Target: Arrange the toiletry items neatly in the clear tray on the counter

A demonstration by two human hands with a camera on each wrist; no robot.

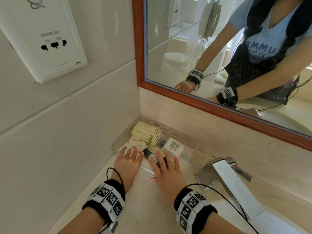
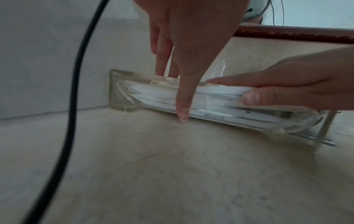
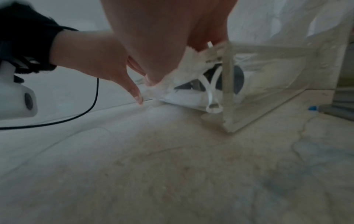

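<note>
The clear tray (image 1: 193,152) stands in the counter's corner against the wall. It holds yellow sachets (image 1: 145,134), round cream soaps (image 1: 136,143), a dark bottle (image 1: 150,155) and a white printed box (image 1: 173,146). My left hand (image 1: 130,154) reaches over the near left end with straight fingers. In the left wrist view its fingers dip behind the tray's front wall (image 2: 118,91) and its thumb (image 2: 182,112) lies down the outside. My right hand (image 1: 162,157) lies flat over the bottle, thumb (image 2: 250,98) against the wall's outer face. White packets (image 3: 184,94) show through the clear wall.
A chrome faucet (image 1: 224,173) stands just right of the tray. A wood-framed mirror (image 1: 140,48) hangs behind it, and a shaver socket (image 1: 47,41) is on the left wall. Beige stone counter (image 1: 145,208) stretches toward me, with wrist cables trailing over it.
</note>
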